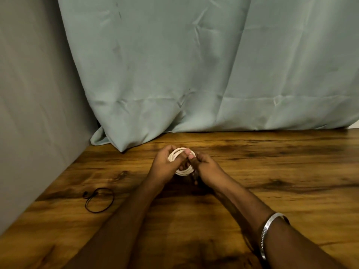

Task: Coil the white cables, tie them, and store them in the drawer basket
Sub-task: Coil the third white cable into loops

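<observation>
Nearest the camera, a silver bangle (272, 232) circled the right forearm, and left of the arms a thin black tie (100, 199) lay loose on the wooden table (272, 171). Beyond that tie, the left hand (165, 164) and right hand (206, 167) each gripped the coiled white cable (183, 171), held upright between them just above the table, equally near both. The tie lay on the left hand's side, so that hand seemed likelier to fetch it; no drawer basket showed, only a green curtain (194, 65) beyond.

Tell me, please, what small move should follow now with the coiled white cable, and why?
Probably keep one hand on the coil and reach for the black tie. The white cable already sits looped between the left hand and right hand, unbound, and the tie lies loose on the table.
</observation>
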A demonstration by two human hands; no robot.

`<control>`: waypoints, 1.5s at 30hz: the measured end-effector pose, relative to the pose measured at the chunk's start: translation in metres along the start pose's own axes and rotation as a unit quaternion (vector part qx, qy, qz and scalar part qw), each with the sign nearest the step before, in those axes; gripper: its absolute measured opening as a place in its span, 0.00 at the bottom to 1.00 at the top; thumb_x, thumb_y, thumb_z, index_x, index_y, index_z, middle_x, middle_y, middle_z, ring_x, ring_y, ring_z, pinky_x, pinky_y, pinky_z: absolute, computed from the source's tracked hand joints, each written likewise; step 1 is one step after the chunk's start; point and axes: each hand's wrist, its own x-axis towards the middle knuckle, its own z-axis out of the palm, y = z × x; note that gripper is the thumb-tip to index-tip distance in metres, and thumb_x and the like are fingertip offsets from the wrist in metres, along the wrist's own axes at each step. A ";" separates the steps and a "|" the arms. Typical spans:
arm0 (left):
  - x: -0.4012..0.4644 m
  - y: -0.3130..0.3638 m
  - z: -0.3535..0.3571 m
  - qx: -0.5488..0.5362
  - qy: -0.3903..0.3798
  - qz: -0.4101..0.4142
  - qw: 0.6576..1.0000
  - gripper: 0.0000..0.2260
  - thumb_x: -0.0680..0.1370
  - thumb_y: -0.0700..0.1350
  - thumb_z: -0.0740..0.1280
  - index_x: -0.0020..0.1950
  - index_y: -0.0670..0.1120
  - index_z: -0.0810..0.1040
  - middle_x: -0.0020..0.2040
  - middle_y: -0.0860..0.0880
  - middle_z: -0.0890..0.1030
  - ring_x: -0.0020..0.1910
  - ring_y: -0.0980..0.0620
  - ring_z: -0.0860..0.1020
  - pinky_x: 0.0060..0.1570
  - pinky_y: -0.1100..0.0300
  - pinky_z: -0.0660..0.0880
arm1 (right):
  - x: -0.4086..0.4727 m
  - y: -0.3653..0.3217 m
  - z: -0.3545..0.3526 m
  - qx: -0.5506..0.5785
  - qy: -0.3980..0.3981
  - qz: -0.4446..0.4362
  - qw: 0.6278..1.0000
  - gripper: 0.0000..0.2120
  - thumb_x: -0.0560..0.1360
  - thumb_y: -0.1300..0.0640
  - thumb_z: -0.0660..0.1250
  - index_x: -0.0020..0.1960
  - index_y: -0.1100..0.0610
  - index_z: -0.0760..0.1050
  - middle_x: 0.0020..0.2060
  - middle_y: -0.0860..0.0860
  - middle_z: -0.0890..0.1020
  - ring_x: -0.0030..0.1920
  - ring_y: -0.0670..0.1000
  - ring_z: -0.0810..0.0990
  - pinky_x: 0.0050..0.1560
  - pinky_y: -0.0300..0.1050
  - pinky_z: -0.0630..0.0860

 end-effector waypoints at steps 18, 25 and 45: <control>-0.001 0.014 -0.026 0.383 -0.043 -0.034 0.922 0.17 0.64 0.49 0.62 0.48 0.60 0.84 0.30 0.54 0.82 0.36 0.51 0.82 0.43 0.53 0.80 | -0.011 -0.006 0.014 0.112 -0.119 0.044 0.986 0.10 0.85 0.61 0.62 0.50 0.56 0.81 0.40 0.51 0.86 0.39 0.45 0.83 0.38 0.36 0.78; -0.002 0.015 -0.023 0.393 0.017 -0.014 0.919 0.05 0.72 0.43 0.66 0.40 0.51 0.80 0.41 0.50 0.84 0.44 0.47 0.82 0.43 0.55 0.76 | -0.007 0.000 0.018 0.146 -0.100 0.049 0.983 0.11 0.85 0.61 0.61 0.52 0.59 0.83 0.44 0.57 0.86 0.47 0.56 0.80 0.49 0.49 0.71; -0.004 0.018 -0.024 0.382 0.033 -0.034 0.923 0.11 0.73 0.46 0.68 0.30 0.51 0.74 0.38 0.44 0.84 0.41 0.45 0.82 0.33 0.58 0.66 | 0.010 0.009 0.025 0.193 -0.054 0.033 0.979 0.15 0.88 0.54 0.55 0.46 0.57 0.74 0.29 0.48 0.70 0.31 0.49 0.68 0.31 0.43 0.66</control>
